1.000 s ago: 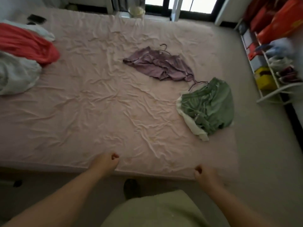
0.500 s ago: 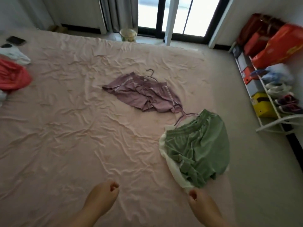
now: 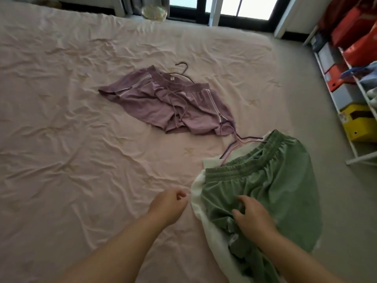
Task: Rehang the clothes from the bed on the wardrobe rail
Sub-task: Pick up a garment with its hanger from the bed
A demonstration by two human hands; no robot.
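**Two pairs of shorts on a pink bed sheet, both hands at the nearer pair**

Two garments lie on the wrinkled pink sheet [image 3: 67, 123] of the bed. The purple shorts [image 3: 169, 108] lie near the middle of the bed, spread flat, with white side stripes and a loose drawstring; the hook of a dark wire hanger [image 3: 182, 67] shows just beyond their waistband. The green shorts [image 3: 271, 180] lie at the right edge of the bed, nearer the viewer, elastic waistband toward the far side, with a white garment [image 3: 214, 237] showing beneath them along their left border. A second thin hanger [image 3: 242, 140] lies between the two pairs, its wire running from the corner of the purple shorts to the waistband of the green ones, under which its far end disappears.

The right hand [image 3: 254, 218] rests on the green shorts, its fingers [image 3: 242, 200] bent and pressing into bunched fabric; whether they have closed on a fold cannot be told. The left hand [image 3: 168, 205] hovers just beside the white edge, fingers loosely curled inward, holding nothing.

On the floor to the right stands a white rack [image 3: 336, 103] carrying red boxes [image 3: 359, 48] and a yellow box [image 3: 359, 123]. A window frame [image 3: 204, 15] runs beyond the far end of the bed.
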